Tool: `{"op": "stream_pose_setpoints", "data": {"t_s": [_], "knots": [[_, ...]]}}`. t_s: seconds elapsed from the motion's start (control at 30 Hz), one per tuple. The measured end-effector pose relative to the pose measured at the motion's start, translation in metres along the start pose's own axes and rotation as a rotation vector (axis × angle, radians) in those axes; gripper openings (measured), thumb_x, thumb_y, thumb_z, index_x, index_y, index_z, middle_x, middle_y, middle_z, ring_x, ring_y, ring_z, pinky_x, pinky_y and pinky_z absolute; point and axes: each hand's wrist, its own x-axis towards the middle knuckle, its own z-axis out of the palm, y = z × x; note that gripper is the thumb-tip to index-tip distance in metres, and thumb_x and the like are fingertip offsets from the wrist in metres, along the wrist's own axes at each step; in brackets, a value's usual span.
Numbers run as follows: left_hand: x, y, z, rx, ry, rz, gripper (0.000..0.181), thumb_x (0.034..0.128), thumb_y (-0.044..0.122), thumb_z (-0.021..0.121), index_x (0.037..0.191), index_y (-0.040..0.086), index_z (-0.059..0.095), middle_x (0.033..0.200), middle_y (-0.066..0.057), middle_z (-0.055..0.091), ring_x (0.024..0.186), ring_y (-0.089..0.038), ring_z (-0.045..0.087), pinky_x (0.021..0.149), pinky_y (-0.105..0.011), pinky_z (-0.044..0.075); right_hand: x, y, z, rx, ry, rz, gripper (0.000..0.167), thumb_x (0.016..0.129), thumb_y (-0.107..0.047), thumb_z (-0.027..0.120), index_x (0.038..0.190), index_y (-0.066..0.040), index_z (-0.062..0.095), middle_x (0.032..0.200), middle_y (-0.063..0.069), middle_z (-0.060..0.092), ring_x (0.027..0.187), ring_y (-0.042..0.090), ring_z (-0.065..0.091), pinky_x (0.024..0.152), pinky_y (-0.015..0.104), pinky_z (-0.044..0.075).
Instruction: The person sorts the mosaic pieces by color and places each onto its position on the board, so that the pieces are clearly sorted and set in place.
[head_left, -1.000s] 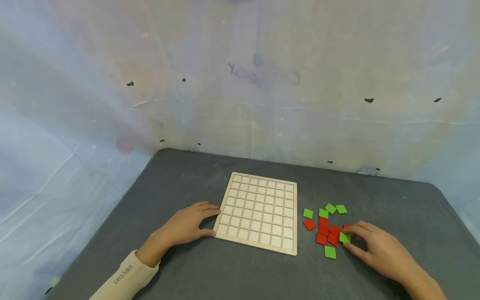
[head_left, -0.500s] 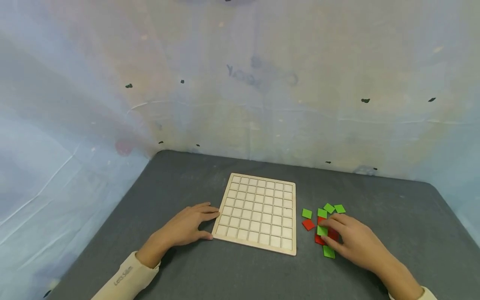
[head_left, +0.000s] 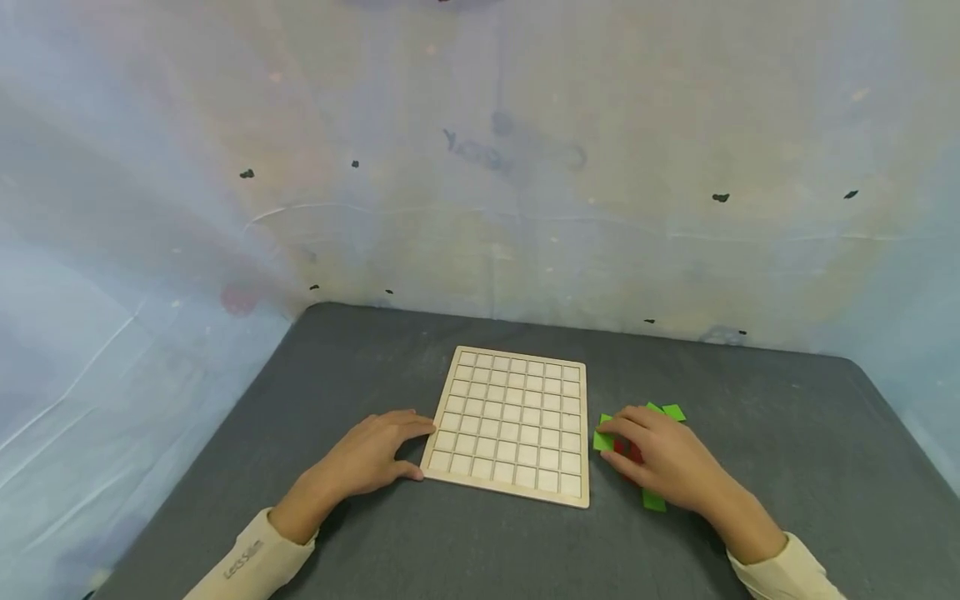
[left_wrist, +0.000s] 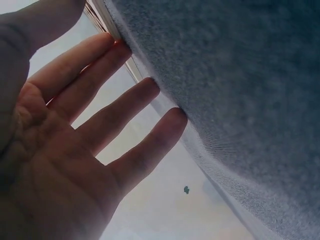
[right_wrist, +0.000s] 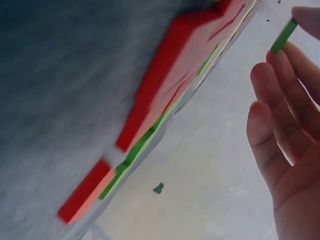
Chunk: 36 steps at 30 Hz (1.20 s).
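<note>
A square wooden board (head_left: 512, 415) with a grid of shallow cells lies on the dark table. Along its left edge rests my left hand (head_left: 367, 457), thumb by the near corner; the left wrist view shows its fingers (left_wrist: 120, 112) extended, tips at the edge. Between thumb and fingertips my right hand (head_left: 667, 458) pinches a green square tile (head_left: 602, 441), just off the board's right edge. In the right wrist view that green tile (right_wrist: 284, 36) is seen edge-on, raised above the table. Red tiles (right_wrist: 160, 70) lie under and beside the right hand, mostly hidden from the head view.
Loose green tiles lie beyond the right hand (head_left: 674, 412) and on its near side, where one green tile (head_left: 654, 500) shows. A pale sheet (head_left: 480, 208) hangs behind the dark table (head_left: 420, 542) and along its left side.
My right hand has carried the green tile leftward from the right side of the tile pile, over the red tiles, to beside the board. The left hand stays at the board's left edge.
</note>
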Motion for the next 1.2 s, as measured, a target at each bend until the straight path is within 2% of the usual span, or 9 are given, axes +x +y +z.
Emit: {"op": "stream_pose_setpoints", "data": {"t_s": [0.33, 0.47, 0.73, 1.2], "knots": [[0.0, 0.003, -0.001, 0.016, 0.024, -0.017, 0.065, 0.0765, 0.035, 0.085, 0.136, 0.021, 0.063, 0.141, -0.011, 0.059, 0.13, -0.036, 0.056, 0.099, -0.061, 0.047, 0.025, -0.016, 0.003, 0.05, 0.031, -0.094, 0.03, 0.084, -0.037, 0.08, 0.111, -0.025, 0.073, 0.107, -0.01, 0.067, 0.096, 0.008, 0.064, 0.08, 0.033, 0.056], [-0.001, 0.001, 0.0, 0.017, 0.031, -0.03, 0.065, 0.0755, 0.038, 0.085, 0.135, 0.024, 0.063, 0.141, -0.01, 0.059, 0.129, -0.035, 0.056, 0.098, -0.061, 0.047, 0.039, -0.023, 0.006, 0.063, 0.01, -0.102, 0.029, 0.086, -0.037, 0.079, 0.112, -0.025, 0.072, 0.109, -0.01, 0.067, 0.099, 0.009, 0.065, 0.081, 0.034, 0.056], [0.004, -0.01, 0.0, 0.019, 0.022, 0.036, 0.062, 0.0773, 0.046, 0.081, 0.133, 0.027, 0.064, 0.137, 0.004, 0.061, 0.125, -0.026, 0.057, 0.096, -0.058, 0.047, 0.066, -0.039, 0.01, 0.168, -0.045, -0.108, 0.028, 0.09, -0.034, 0.075, 0.116, -0.025, 0.071, 0.112, -0.007, 0.066, 0.095, 0.009, 0.064, 0.075, 0.031, 0.055], [0.003, -0.009, 0.0, 0.012, 0.026, 0.028, 0.06, 0.0777, 0.047, 0.081, 0.132, 0.026, 0.065, 0.136, 0.005, 0.062, 0.125, -0.026, 0.057, 0.097, -0.058, 0.046, 0.109, -0.062, 0.016, 0.24, -0.085, -0.098, 0.027, 0.093, -0.035, 0.071, 0.117, -0.024, 0.071, 0.112, -0.007, 0.066, 0.092, 0.01, 0.066, 0.076, 0.029, 0.055]]}}
